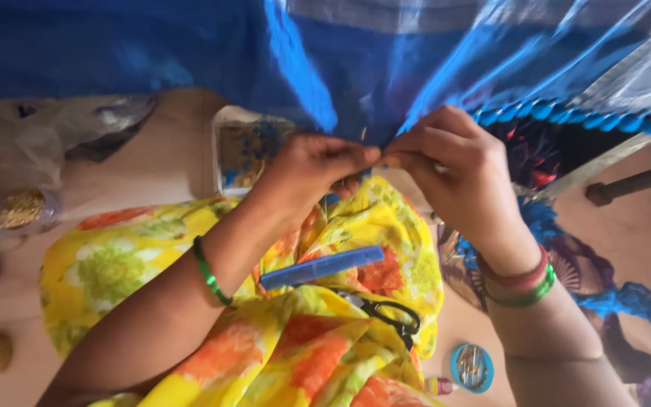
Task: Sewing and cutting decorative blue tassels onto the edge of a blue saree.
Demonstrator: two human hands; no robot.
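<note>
A blue fabric (356,53) with a silver-grey border hangs across the top of the head view. My left hand (310,169) and my right hand (453,169) meet at its lower edge, fingers pinched together on the cloth at the same spot. A row of blue tassel knots (566,113) runs along the edge to the right of my right hand. Green bangles sit on both wrists, with red ones as well on the right.
Yellow flowered cloth (303,347) covers my lap, with a blue comb (322,266) and black-handled scissors (389,313) lying on it. A small round blue tin (472,368) lies on the floor. A clear box of beads (242,151) and plastic bags (32,151) sit to the left.
</note>
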